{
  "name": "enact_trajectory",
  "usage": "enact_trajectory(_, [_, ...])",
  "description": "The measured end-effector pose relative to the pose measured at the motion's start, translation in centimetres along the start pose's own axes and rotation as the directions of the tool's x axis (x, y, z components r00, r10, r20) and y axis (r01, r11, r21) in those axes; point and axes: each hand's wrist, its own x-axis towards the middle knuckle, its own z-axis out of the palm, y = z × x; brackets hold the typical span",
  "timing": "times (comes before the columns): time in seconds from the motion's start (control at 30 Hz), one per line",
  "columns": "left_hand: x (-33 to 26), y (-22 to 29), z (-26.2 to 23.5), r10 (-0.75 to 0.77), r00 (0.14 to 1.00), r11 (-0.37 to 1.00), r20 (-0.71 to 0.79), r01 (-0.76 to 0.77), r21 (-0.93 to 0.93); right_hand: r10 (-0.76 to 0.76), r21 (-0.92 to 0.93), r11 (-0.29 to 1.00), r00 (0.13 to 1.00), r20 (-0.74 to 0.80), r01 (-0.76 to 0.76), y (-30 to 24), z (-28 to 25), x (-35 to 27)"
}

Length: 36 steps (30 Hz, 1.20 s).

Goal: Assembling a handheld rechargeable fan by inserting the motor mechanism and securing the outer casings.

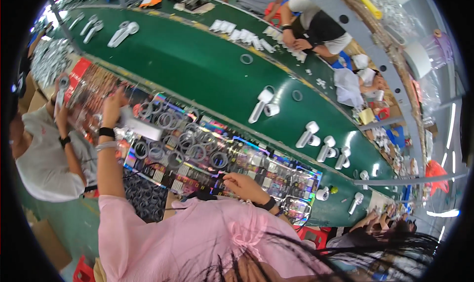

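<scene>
Hands first: left hand (114, 106) is raised at the left of the frame, fingers wrapped round 1 end of a long white plastic part (140, 127), right above the ring tray. Right hand (243, 184) sits lower, centre frame, fingers curled down onto the shiny patterned worktop (256, 166); can't tell if it's pinching anything.

Big to small, the green conveyor belt (197, 60) runs diagonally from upper left to lower right with white handheld fan bodies (261, 105) dotted along it. Next the worktop, then the batch of grey rings (190, 146) spread just right of the left hand.

My read on the white part: light, rigid, smooth moulded plastic, so a bit slippery. Grabbing it round the middle of the shaft looks safest. The rings look thin and light, pinch by the rim. A co-worker's arm (61, 134) is at far left.
</scene>
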Motion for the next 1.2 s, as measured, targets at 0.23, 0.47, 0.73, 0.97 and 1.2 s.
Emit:
enact_trajectory(0.23, [6.2, -23.3, -2.1, -0.488, 0.846, 0.848, -0.214, 0.402, -0.344, 0.169, -0.033, 0.985, 0.986, -0.013, -0.169, 2.6, 0.6, 1.2])
enact_trajectory(0.47, [5.6, -30.6, -5.1, -0.509, 0.751, 0.851, -0.422, 0.512, -0.115, 0.217, 0.083, 0.973, 0.976, 0.013, -0.217, 4.1, -1.9, 3.0])
enact_trajectory(0.73, [2.4, -9.7, -2.3, -0.264, 0.786, 0.686, -0.559, 0.560, 0.464, 0.107, 0.103, 0.992, 0.913, -0.394, -0.072, 9.7, -13.9, 7.1])
enact_trajectory(0.97, [-10.4, 5.3, 8.2, -0.073, 0.995, 0.971, -0.073, 0.054, -0.232, 0.290, 0.208, 0.957, 0.725, -0.624, -0.203, 15.5, -28.3, 16.4])
enact_trajectory(1.2, [-20.2, 7.7, 12.6, -0.381, 0.878, 0.725, 0.290, 0.479, -0.496, 0.101, -0.386, 0.655, 0.581, -0.808, -0.650, 16.4, -32.1, 25.7])
